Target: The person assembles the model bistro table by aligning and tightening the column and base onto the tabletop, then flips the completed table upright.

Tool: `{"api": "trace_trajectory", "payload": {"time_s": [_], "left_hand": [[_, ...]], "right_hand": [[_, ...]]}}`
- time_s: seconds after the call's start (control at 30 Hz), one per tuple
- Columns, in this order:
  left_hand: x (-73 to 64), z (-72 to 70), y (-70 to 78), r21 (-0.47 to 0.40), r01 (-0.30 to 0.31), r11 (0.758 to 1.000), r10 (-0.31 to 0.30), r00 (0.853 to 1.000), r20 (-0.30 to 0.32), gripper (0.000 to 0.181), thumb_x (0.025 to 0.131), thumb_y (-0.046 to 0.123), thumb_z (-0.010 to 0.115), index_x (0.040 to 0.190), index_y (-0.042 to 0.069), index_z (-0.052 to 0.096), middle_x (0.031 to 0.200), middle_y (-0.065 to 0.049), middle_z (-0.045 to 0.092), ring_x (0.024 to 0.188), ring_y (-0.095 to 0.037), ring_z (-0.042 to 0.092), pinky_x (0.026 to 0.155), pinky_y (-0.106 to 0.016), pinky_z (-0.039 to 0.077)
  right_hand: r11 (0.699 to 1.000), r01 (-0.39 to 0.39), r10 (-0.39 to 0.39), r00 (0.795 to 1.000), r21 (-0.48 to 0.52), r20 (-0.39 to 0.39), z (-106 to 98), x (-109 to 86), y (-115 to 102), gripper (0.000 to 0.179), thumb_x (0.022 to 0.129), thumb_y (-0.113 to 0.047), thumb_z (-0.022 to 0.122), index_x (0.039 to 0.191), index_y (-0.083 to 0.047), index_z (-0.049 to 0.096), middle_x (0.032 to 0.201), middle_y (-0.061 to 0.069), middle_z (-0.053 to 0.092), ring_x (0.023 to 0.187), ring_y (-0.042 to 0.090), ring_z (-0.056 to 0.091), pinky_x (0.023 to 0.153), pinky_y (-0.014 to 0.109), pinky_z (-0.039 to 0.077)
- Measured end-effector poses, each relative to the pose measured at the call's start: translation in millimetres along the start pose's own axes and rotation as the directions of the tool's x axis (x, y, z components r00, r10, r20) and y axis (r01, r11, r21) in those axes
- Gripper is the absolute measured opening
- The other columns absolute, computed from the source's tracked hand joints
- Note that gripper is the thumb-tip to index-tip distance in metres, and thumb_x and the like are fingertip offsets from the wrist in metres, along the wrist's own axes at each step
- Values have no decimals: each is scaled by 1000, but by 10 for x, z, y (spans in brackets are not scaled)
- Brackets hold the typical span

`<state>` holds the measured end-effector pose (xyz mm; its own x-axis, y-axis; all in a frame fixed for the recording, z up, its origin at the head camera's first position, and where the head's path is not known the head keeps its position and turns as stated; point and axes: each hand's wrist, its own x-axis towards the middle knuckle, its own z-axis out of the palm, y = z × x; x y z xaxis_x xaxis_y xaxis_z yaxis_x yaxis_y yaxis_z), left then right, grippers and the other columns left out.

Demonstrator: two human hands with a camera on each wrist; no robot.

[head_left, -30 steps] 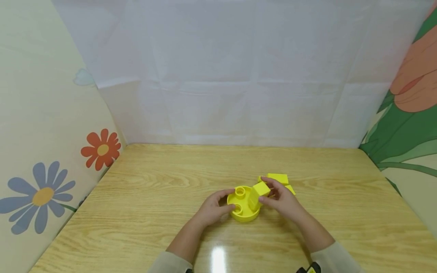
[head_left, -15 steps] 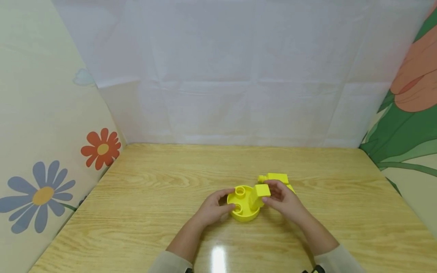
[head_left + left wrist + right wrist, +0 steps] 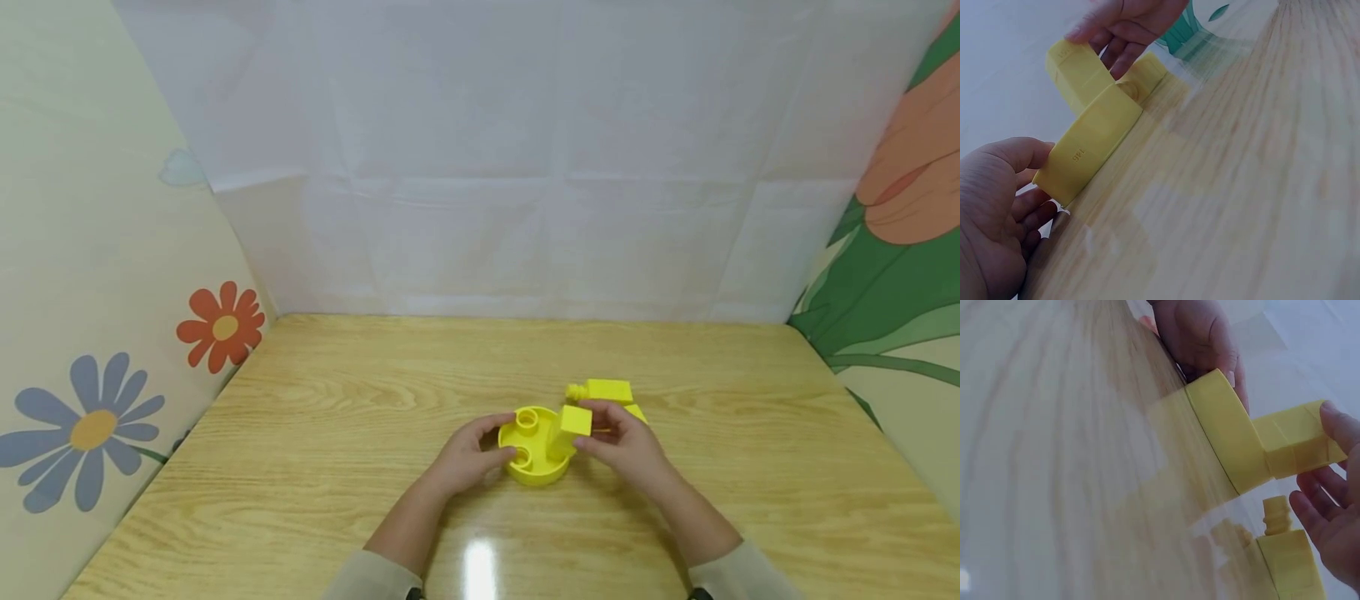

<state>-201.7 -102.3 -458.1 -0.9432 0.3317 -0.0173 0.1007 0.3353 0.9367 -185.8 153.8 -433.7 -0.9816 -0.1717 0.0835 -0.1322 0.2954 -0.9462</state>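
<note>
From where I stand, the person is partway through fitting yellow blocks to a round base [image 3: 537,477], which sits on the wooden bench [image 3: 337,467], between the two hands. The left hand [image 3: 467,457] grips the base at its rim, thumb and fingertips pinching its left side. The right hand [image 3: 630,443] has the upper part of a block [image 3: 572,425] between thumb and fingers. That block stands in the right-hand part of the base, close to upright, perhaps leaning a little outward.

Its lower end is down behind the rim, so I can't tell whether it is locked home or only set in place; since the fingers are on it, I'd judge that this piece isn't quite finished with. Two sockets, the far one [image 3: 527,419] and the near one [image 3: 522,457], show bare on the base's left side. Beyond the right hand lies a loose block [image 3: 610,391] with a ribbed peg [image 3: 576,391] at one end, and just beside it another block [image 3: 637,412], mostly hidden by the hand. So I'd reckon one block is in or nearly in, and two are left for the two bare sockets.
</note>
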Motion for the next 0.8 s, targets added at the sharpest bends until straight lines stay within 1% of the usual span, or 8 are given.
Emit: {"api": "trace_trajectory", "payload": {"time_s": [0.1,0.23,0.33,0.67,0.8], "left_hand": [[1,-1,11,9,-4,1000,4,1000,1,53,88,19,72,136,2,55,143,-18,53,138,-37,42,117,-53,29],[7,-6,29,18,-1,1000,1,1000,2,54,88,19,72,136,3,55,143,-17,53,138,-38,41,117,-54,28],[8,-10,36,20,5,1000,-5,1000,6,54,88,19,72,137,3,54,144,-17,52,139,-38,41,117,-54,27],[5,-11,17,30,-6,1000,5,1000,17,55,88,19,72,137,3,54,144,-19,51,138,-39,40,117,-55,27],[0,-7,3,40,-7,999,6,1000,18,56,89,21,72,139,3,53,145,-18,50,139,-38,39,118,-55,27]], "right_hand": [[1000,-17,17,999,5,-38,36,-7,-16,44,86,-9,74,127,-1,58,117,18,65,107,22,61,89,26,55],[999,-34,35,996,16,-84,82,-26,-47,43,86,-9,74,125,-2,59,115,16,65,102,15,60,87,21,54],[999,-35,37,994,18,-99,106,-40,-56,41,86,-9,74,124,-3,59,115,15,64,101,12,59,86,19,53],[1000,-27,27,989,7,-144,164,-76,-52,38,87,-9,73,122,-6,60,112,13,65,101,14,60,83,18,54],[999,-37,40,991,22,-128,168,-87,-55,39,89,-11,71,125,-6,58,116,13,64,105,17,59,86,21,54]]}}
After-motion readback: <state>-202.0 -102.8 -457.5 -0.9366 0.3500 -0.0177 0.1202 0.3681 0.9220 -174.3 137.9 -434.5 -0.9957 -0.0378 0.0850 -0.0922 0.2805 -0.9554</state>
